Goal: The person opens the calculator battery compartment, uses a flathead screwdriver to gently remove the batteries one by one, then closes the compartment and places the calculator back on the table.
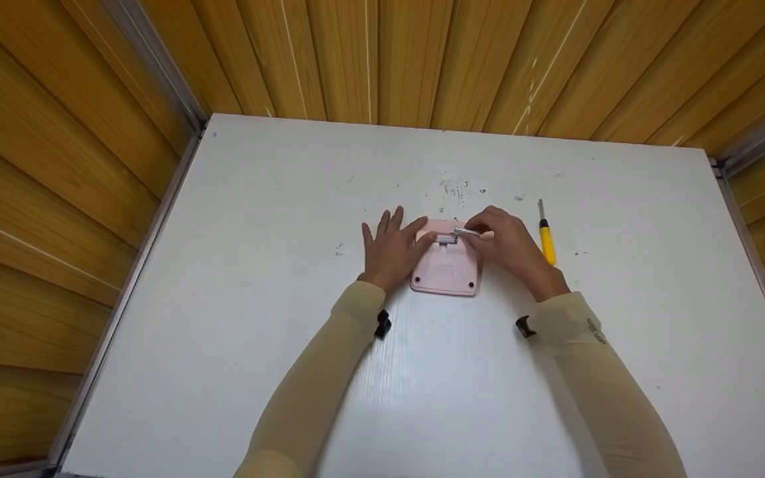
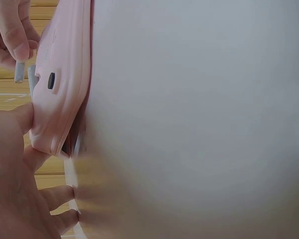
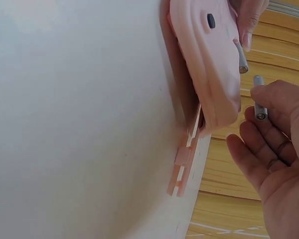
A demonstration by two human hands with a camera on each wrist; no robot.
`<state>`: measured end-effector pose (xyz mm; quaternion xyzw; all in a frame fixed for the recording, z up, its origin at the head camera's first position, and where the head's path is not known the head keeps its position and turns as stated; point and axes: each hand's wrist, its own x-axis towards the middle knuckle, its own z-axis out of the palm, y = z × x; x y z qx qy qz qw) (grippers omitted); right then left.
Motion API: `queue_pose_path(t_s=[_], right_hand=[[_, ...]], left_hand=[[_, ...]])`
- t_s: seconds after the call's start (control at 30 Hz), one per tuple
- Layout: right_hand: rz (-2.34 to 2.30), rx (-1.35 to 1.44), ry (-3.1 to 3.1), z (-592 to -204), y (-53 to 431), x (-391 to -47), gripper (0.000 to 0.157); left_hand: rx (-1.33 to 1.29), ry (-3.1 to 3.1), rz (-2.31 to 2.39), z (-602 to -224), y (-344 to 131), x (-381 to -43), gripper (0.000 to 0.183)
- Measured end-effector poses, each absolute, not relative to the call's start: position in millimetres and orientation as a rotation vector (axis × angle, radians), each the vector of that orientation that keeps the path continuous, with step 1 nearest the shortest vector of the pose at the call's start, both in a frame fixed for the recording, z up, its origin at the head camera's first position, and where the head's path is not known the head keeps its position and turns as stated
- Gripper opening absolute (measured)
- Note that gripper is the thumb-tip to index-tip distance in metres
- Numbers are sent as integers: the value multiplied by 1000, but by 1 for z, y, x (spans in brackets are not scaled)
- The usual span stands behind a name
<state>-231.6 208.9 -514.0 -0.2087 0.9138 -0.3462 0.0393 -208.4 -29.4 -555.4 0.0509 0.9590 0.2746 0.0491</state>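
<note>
A pink flat device [image 1: 445,272], shaped like a desk calculator, lies with its back up and black feet showing. Its battery compartment is uncovered, and a silver battery [image 3: 241,59] sticks up from it in the right wrist view. My right hand [image 1: 512,245] pinches another slim silver battery [image 3: 259,99] between thumb and fingertips, close beside the compartment. On the device's left side rests my left hand [image 1: 392,252], fingers spread. Its thumb [image 2: 22,117] lies on the back near the compartment. The device's front face is hidden.
To the right of my right hand lies a screwdriver [image 1: 547,242] with a yellow and black handle. A slotted pink plastic piece [image 3: 182,159] is on the white table [image 1: 223,299] by the device. Wood-look panels [image 1: 409,60] stand behind and at both sides.
</note>
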Motion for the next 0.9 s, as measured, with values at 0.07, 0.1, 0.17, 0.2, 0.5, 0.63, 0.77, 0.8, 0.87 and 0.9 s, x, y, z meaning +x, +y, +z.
queue_pose_path(t_s=[0.07, 0.1, 0.17, 0.2, 0.5, 0.63, 0.77, 0.8, 0.87, 0.9], right_hand=[[-1080, -639, 2813, -512, 212, -233, 18], [-1075, -642, 2825, -511, 213, -234, 17], [-1063, -640, 2841, -509, 217, -236, 17], [-1055, -639, 2846, -508, 219, -237, 17], [-987, -614, 2875, -499, 238, -254, 15], [-973, -636, 2881, -496, 246, -261, 15], [-960, -606, 2877, -494, 251, -268, 15], [-959, -595, 2872, -494, 252, -269, 15], [-950, -563, 2866, -493, 254, -273, 16], [-945, -547, 2862, -493, 255, -275, 17]], left_hand=[[150, 2924, 839, -556, -29, -209, 64], [147, 2923, 842, -556, -29, -209, 63], [143, 2923, 848, -557, -29, -209, 63], [143, 2924, 847, -557, -29, -209, 63], [148, 2924, 854, -556, -30, -208, 63], [156, 2928, 852, -557, -29, -209, 64], [180, 2940, 865, -556, -29, -208, 64], [185, 2939, 869, -556, -29, -207, 64], [189, 2938, 885, -556, -29, -207, 64], [190, 2936, 892, -556, -29, -207, 64]])
